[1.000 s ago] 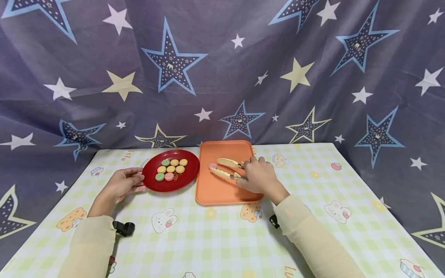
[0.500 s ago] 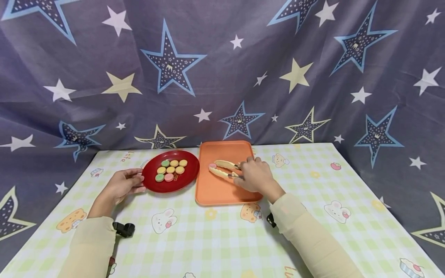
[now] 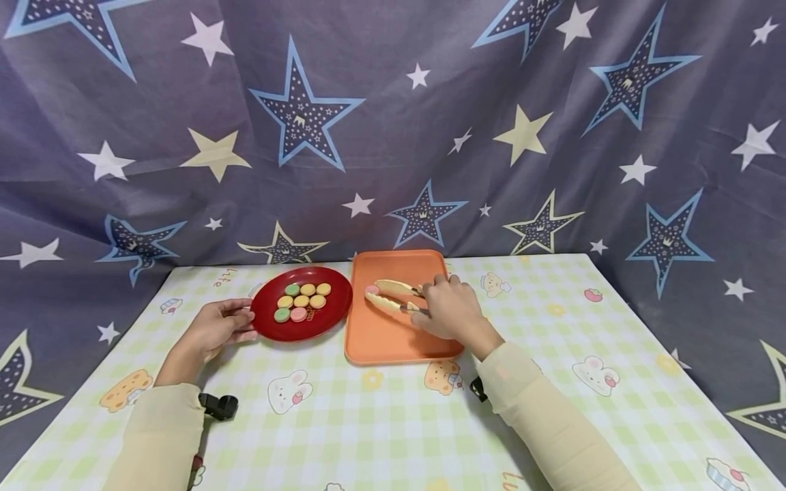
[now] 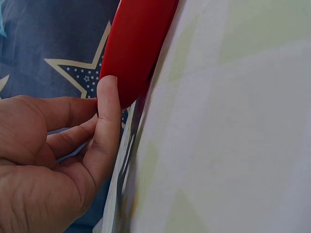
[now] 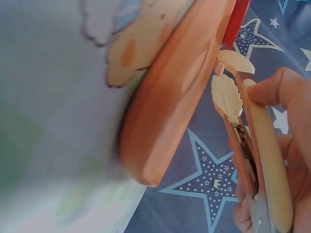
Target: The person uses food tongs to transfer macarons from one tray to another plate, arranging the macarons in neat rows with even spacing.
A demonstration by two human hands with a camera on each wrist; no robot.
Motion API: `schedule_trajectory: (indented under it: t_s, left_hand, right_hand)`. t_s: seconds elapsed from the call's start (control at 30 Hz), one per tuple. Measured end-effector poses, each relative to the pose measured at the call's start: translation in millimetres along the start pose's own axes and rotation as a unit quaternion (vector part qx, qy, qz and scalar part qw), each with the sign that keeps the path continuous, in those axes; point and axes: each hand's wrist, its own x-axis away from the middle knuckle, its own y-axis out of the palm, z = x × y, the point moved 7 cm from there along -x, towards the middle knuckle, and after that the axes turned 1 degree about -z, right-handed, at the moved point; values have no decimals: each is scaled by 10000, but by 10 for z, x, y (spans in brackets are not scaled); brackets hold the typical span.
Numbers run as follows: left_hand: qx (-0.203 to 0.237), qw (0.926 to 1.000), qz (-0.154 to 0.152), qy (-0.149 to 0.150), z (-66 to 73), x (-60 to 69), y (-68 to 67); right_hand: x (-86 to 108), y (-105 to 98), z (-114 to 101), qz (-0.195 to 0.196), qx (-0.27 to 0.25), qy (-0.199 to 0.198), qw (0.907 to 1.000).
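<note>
At the left side of the red plate, my left hand pinches the rim. The left wrist view shows the thumb on one side of the rim, with the other fingers partly hidden behind. Several yellow, green and pink macarons lie on the plate. My right hand grips cream-coloured tongs above the orange tray. One pink macaron sits between the tong tips on the tray's left part. From the right wrist, the thumb presses along one arm of the tongs.
The tray stands right beside the plate, their edges nearly touching. Both rest on a table with a green-and-white checked cloth printed with cartoon animals. Behind the table's far edge hangs a dark curtain with stars.
My right hand and the tongs have shifted slightly left, and the tong tips have come round the pink macaron. It lies a touch further left. My left hand and the plate have stayed put.
</note>
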Motion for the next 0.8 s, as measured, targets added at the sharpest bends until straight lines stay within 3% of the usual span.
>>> schedule_trajectory:
  t_s: [0.57, 0.8]
  left_hand:
    - [24, 10000, -21, -2, -8, 4, 2]
    - [-9, 10000, -1, 25, 2, 1, 5]
  right_hand:
    - [-49, -173, -275, 277, 48, -319, 9991]
    - [-108, -164, -443, 106, 131, -439, 9989]
